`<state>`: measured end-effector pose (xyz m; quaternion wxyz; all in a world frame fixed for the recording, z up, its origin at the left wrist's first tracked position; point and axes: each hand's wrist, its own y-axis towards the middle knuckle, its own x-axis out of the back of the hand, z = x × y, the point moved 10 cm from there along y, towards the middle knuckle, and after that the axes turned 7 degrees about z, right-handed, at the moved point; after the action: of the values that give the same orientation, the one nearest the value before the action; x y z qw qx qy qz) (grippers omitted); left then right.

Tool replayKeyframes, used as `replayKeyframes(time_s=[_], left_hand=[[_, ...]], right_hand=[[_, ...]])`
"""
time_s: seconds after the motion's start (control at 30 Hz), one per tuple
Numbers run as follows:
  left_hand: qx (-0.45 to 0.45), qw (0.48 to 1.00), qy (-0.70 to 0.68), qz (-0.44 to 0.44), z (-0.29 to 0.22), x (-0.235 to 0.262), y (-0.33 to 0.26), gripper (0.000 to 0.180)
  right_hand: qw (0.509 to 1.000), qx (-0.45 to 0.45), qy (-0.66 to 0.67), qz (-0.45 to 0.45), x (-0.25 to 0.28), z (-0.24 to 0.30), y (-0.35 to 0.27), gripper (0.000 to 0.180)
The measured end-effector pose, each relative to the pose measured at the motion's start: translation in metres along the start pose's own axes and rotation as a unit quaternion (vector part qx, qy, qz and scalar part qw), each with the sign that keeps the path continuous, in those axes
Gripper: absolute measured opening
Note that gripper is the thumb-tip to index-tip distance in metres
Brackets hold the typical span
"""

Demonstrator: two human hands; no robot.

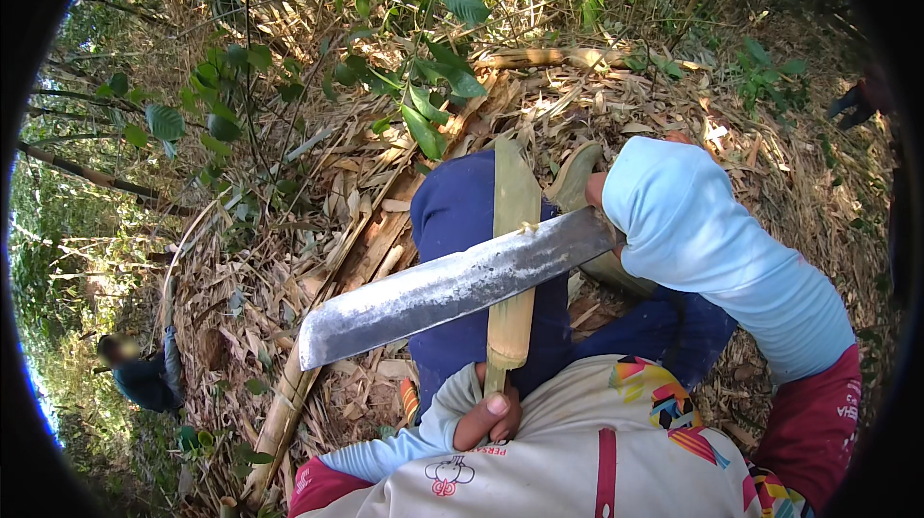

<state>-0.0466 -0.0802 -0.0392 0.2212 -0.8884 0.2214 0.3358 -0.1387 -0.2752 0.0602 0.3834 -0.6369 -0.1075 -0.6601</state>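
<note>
A split bamboo piece [511, 321] stands lengthwise over my blue-trousered leg [452, 200]. My left hand [493, 419] is closed round its narrow lower end, close to my belly. Across the bamboo lies the wide grey blade of a machete [423, 297], its broad tip pointing to the left. A small curled shaving [527, 227] shows where blade and bamboo meet. My right hand [599, 193] is closed at the machete's handle end; the light blue sleeve hides most of the fingers and the handle. Beside it is an olive-green curved thing [575, 174], partly covered.
Dry bamboo leaves and husks [260, 277] cover the ground. A long bamboo pole [284, 402] lies on my left, and another cut stem [577, 58] lies ahead. Leafy twigs [423, 104] hang in front. Farther left a person [146, 374] in dark clothing is among the plants.
</note>
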Motion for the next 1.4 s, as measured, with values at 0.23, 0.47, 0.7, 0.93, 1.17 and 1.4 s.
replayKeyframes(time_s=[0.23, 0.47, 0.7, 0.93, 1.17, 1.4], left_hand=[[0.016, 0.999, 0.037, -0.009, -0.002, 0.0, -0.003, 0.029], [0.034, 0.999, 0.036, -0.002, 0.004, 0.005, -0.001, 0.031], [0.003, 1.0, 0.027, -0.014, 0.001, 0.004, -0.002, 0.027], [0.005, 0.997, 0.034, -0.062, 0.018, 0.015, -0.008, 0.029], [-0.005, 1.0, 0.016, -0.019, 0.018, 0.013, -0.008, 0.042], [0.002, 0.999, 0.041, -0.021, -0.002, 0.002, -0.001, 0.025]], right_hand=[[0.97, -0.188, 0.122, -0.093, 0.023, -0.088, 0.006, 0.033], [0.946, -0.074, 0.222, -0.223, 0.024, -0.075, -0.032, 0.027], [0.993, 0.07, 0.022, -0.091, -0.013, 0.018, -0.047, 0.021], [0.984, 0.136, 0.044, -0.109, -0.037, 0.049, -0.06, 0.012], [0.982, 0.119, 0.027, -0.142, -0.033, 0.051, -0.061, 0.013], [0.993, 0.079, 0.086, -0.031, -0.037, 0.03, -0.043, 0.015]])
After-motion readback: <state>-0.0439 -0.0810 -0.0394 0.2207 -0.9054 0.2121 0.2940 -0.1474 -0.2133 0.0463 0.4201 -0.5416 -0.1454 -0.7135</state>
